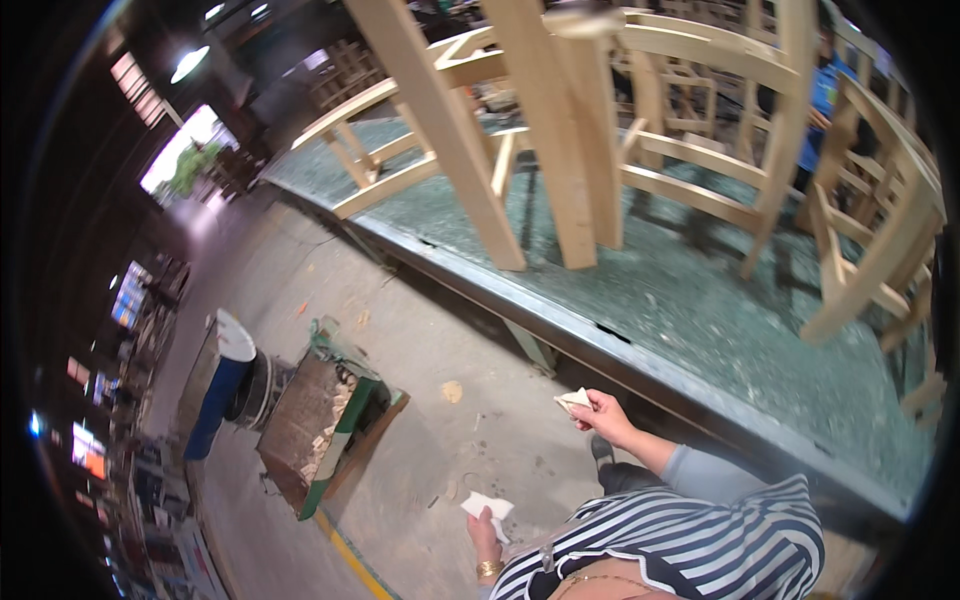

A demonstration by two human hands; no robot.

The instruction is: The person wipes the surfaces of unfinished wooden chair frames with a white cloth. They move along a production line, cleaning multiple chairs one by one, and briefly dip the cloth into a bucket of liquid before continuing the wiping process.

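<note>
My left hand (485, 538) is low in the view, closed on a flat white sheet (490, 505); whether it is paper or cloth I cannot tell. Further right, my right hand (607, 420) pinches a small folded off-white piece (574, 400) beside the edge of a green-topped workbench (690, 310). Neither hand touches the bench. Unfinished wooden chair frames (560, 150) stand on it, with tall pale legs nearest me. Another wooden frame (870, 260) stands at the right end.
On the floor to the left is a green-edged metal bin (325, 425) holding wood offcuts. Behind it stand a dark drum (262, 390) and a blue and white container (222, 375). A yellow line (350, 560) crosses the concrete. Beyond the bench is a person in blue (822, 100).
</note>
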